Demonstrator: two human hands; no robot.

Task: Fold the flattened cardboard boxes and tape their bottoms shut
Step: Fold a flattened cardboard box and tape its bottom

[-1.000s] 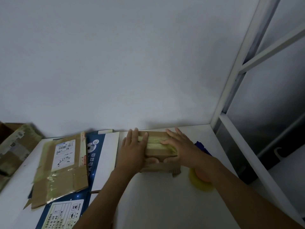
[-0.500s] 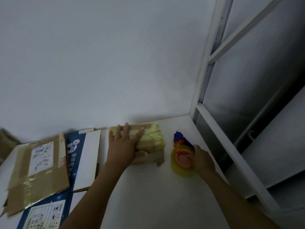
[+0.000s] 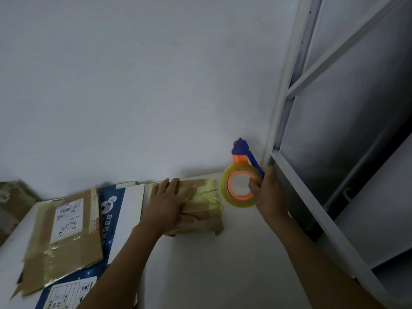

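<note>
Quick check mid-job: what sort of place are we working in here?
Probably a small makeshift packing corner: a white table against a bare wall, used flattened boxes bearing shipping labels, a tape dispenser in the right hand, and a white metal frame alongside.

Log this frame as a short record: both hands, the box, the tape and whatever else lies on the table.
left hand: flat on the box, pressing its top
right hand: grips the dispenser, held upright right of the box
box: small, on the table, top covered in yellowish tape
other: brown flat box lies on blue-and-white flat box, left of the box
</note>
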